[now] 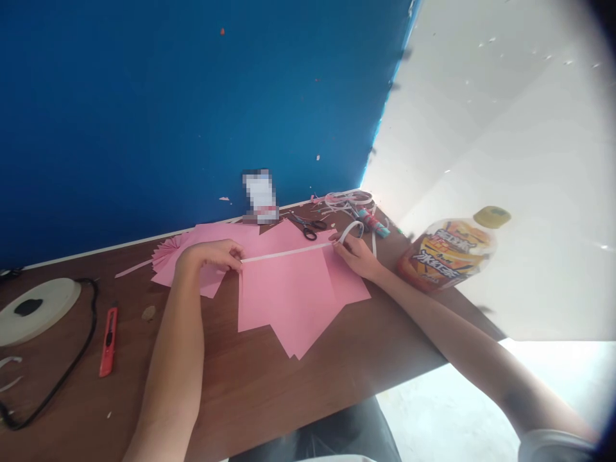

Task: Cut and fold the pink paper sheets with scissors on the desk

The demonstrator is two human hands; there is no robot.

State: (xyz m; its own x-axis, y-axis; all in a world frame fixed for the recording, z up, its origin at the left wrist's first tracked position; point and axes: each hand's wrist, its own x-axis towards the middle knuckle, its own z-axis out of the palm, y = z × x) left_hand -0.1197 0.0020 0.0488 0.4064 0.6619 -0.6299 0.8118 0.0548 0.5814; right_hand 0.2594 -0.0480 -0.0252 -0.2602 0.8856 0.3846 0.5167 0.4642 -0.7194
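Note:
Several sheets of pink paper lie overlapping on the brown table, their pointed corners spread outward. A narrow white strip of tape runs straight across the top edge of the front sheet. At its left end, my left hand pinches the strip at the paper's corner. My right hand has its fingers closed on the other end, where the loose strip curls up in a loop. Behind the left hand sits a fan of folded pink paper. Black-handled scissors rest just beyond the sheets.
A red box cutter, a large white tape roll and a black cord are on the left. A large drink bottle stands at the right edge. Tangled white strips lie in the corner; a phone-like object, blurred out, leans on the blue wall.

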